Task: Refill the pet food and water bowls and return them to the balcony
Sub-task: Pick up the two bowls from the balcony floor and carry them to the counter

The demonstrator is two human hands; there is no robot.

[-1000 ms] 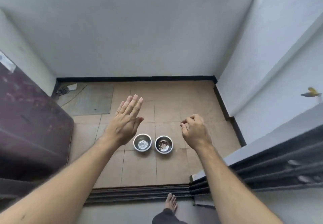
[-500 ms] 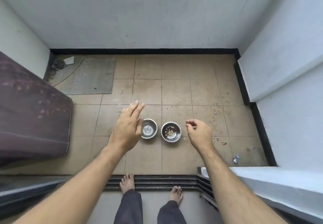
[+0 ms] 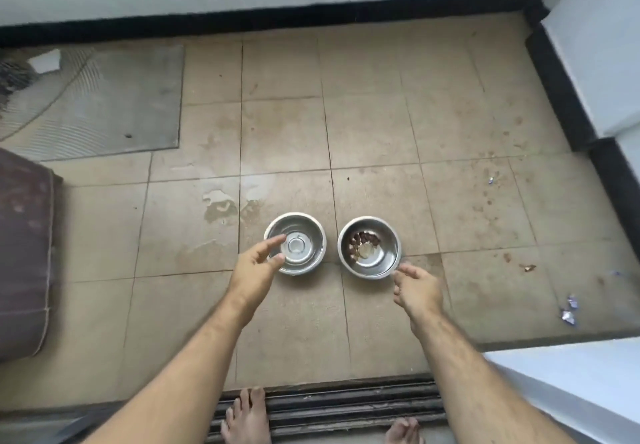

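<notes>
Reaching down, your hands have come closer: left hand [image 3: 254,272] over the water bowl [image 3: 295,243], right hand [image 3: 417,289] beside the food bowl [image 3: 369,246]. Both are loose, holding nothing, so pick-up comes next.

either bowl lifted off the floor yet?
No: both the left bowl and the right bowl sit on the tiles, hands reaching toward them.

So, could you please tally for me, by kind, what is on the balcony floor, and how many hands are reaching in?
Steel bowls: 2 (the left bowl with no food in it, the right bowl with a little kibble)
Grey mats: 1 (the mat)
Foil scraps: 2 (the larger scrap, the smaller scrap)
Hands: 2 (the left hand, the right hand)
Total: 7
</notes>
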